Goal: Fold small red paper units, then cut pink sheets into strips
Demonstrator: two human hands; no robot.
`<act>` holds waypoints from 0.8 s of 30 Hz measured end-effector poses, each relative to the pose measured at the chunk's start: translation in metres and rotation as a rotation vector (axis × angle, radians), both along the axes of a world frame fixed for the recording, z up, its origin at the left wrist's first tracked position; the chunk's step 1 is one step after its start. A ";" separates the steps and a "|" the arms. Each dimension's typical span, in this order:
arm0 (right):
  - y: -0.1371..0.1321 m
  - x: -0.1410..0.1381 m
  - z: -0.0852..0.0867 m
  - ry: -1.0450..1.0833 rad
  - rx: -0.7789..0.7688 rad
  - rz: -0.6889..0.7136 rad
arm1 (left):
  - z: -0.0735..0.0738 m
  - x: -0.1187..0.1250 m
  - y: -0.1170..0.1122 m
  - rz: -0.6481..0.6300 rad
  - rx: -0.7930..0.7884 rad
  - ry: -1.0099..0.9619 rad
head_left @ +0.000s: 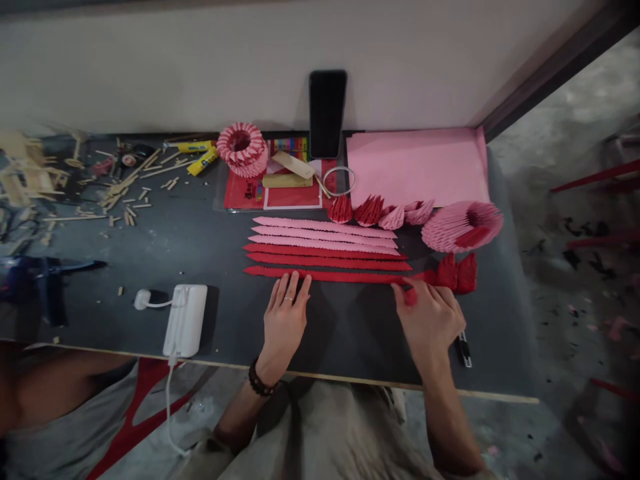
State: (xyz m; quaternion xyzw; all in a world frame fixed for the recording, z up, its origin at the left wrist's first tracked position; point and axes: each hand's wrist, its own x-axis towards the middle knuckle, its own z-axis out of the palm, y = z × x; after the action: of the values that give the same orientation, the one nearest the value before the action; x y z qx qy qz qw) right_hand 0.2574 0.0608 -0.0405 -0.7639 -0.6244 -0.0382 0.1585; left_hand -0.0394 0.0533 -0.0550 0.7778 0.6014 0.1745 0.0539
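My left hand (286, 317) lies flat on the dark table, fingers stretched out, its fingertips touching the lower edge of the nearest red paper strip (345, 277). At that strip's right end my right hand (431, 323) is closed, thumb and fingers pinching it; a bit of red paper shows under the fingers. Just beyond lie more red strips (325, 257) and several pink paper strips (320, 231), side by side, with pointed left ends and ragged edges. Past my right hand are bunched red folded-paper pieces (457, 273).
A pink folded-paper form (460, 227) and pink sheets (415, 163) lie at the back right. A phone (327, 113) leans on the partition. A white power bank (185, 320) with a cable, a cutter (465, 350), glue sticks (203, 160) and wooden sticks (127, 187) are around. Someone's leg shows lower left.
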 end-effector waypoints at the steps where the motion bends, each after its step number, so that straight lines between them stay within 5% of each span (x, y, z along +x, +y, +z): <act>1: 0.001 0.001 0.000 -0.004 -0.006 -0.004 | 0.001 -0.001 0.001 -0.009 -0.009 0.005; 6: 0.006 0.006 0.000 0.020 -0.043 0.006 | 0.011 -0.013 0.016 -0.035 0.003 0.002; 14: 0.019 0.021 0.002 0.021 -0.038 0.124 | 0.016 -0.049 0.070 -0.037 -0.090 0.153; 21: 0.030 0.020 0.002 0.061 -0.134 0.325 | 0.023 -0.051 0.093 -0.140 -0.132 0.201; 24: 0.029 0.011 -0.003 0.045 -0.126 0.290 | 0.020 -0.049 0.104 -0.150 -0.125 0.186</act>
State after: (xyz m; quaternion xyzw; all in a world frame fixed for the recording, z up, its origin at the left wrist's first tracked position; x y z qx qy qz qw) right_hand 0.2685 0.0900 -0.0434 -0.6750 -0.7255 0.0413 0.1279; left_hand -0.0889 0.1576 -0.0349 0.8285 0.5536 0.0594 0.0591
